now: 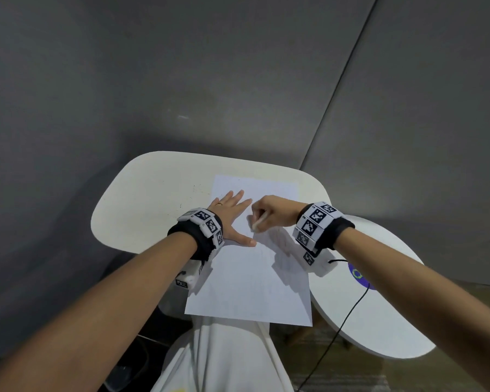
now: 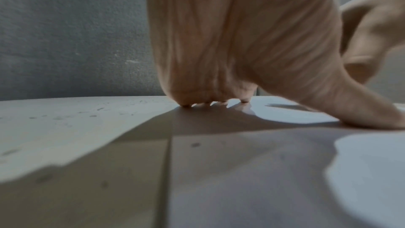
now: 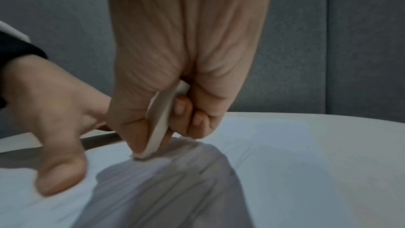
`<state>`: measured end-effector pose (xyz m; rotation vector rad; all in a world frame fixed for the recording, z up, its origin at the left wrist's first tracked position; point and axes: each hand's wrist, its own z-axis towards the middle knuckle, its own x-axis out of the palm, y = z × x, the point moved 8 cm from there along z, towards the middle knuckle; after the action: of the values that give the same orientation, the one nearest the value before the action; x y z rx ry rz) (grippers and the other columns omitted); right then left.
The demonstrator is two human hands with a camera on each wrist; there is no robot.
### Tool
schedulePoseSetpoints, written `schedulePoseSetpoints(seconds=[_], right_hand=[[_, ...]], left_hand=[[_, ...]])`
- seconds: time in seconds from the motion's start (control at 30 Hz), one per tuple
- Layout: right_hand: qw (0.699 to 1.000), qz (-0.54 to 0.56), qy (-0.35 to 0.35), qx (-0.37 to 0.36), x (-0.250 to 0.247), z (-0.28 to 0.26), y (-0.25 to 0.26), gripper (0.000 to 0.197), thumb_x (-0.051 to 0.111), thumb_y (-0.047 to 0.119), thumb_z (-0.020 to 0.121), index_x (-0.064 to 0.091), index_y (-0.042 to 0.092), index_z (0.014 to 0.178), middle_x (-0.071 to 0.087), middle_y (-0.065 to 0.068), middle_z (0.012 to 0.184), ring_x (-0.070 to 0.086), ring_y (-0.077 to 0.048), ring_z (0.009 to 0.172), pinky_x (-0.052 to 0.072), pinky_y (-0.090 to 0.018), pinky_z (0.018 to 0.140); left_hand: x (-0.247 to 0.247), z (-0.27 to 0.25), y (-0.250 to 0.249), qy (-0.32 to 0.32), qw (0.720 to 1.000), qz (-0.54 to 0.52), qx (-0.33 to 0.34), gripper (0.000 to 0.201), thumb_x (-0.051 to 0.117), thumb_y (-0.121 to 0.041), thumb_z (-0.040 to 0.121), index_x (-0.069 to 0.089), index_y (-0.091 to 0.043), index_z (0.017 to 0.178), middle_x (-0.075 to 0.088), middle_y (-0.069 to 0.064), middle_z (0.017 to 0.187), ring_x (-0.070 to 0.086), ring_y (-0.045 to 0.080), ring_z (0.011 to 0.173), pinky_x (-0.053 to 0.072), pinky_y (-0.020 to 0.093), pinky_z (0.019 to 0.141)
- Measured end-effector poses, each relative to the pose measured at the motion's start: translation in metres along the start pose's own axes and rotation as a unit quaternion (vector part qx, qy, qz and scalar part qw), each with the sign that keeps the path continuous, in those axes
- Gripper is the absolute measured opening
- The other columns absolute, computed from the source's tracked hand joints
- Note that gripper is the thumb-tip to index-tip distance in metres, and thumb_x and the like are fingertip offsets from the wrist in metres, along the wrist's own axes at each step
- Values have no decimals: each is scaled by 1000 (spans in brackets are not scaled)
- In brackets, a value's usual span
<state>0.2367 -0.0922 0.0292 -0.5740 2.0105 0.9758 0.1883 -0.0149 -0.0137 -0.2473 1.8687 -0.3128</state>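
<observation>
A white sheet of paper (image 1: 249, 281) lies on a small white table (image 1: 142, 205). My left hand (image 1: 232, 219) lies flat on the sheet's left part, fingers spread, thumb stretched toward the middle. In the left wrist view the left hand (image 2: 230, 58) presses its fingertips down on the paper (image 2: 285, 171). My right hand (image 1: 269, 212) pinches a flat white eraser (image 1: 259, 222) and holds its lower tip on the sheet just right of the left thumb. The right wrist view shows the eraser (image 3: 161, 122) between thumb and curled fingers, its end touching the paper (image 3: 285, 162).
A second round white table (image 1: 379, 321) stands lower at the right, with a purple disc (image 1: 357, 274) on it and a black cable (image 1: 337, 329) running down from my right wrist. Grey padded wall panels (image 1: 238, 80) close off the back. The sheet's near edge overhangs the table toward my lap.
</observation>
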Motion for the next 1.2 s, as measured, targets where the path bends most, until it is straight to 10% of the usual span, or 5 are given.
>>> schedulePoseSetpoints(seconds=[0.23,0.47,0.63,1.03,1.2], right_hand=[[991,7,-137,3,-20,10,-7,13,64,5,77,51,8,79,68,-17,96,57,-23,81,38,-20,59],[1000,5,26,4,-5,2,-2,16,70,11,78,57,17,71,57,10,70,51,-3,64,38,-15,59],[993,7,-114,5,-22,5,-5,14,66,4,76,52,4,79,55,-2,74,48,-18,72,33,-18,55],[999,-47,13,19,-10,3,-7,16,71,12,75,56,14,69,58,1,71,49,-14,67,39,-24,60],[996,1,-91,10,-24,-2,-9,15,67,6,75,53,10,73,59,1,76,51,-16,72,36,-17,55]], left_hand=[[-1,5,4,10,1000,14,-9,117,62,-76,70,-5,-29,154,-19,1,160,-17,23,147,-6,47,117],[3,15,-3,-8,997,3,-73,124,59,-84,62,-6,-32,153,-19,-2,160,-17,25,147,-6,52,117],[2,14,0,-15,997,3,-72,124,59,-85,61,-5,-33,154,-17,-2,161,-16,26,147,-5,53,116],[1,14,-3,-1,997,5,-72,118,60,-84,60,-3,-43,151,-20,0,160,-18,27,147,-5,55,115],[2,16,-1,4,997,10,-75,120,57,-87,58,-3,-43,151,-21,-1,160,-19,27,146,-5,56,115]])
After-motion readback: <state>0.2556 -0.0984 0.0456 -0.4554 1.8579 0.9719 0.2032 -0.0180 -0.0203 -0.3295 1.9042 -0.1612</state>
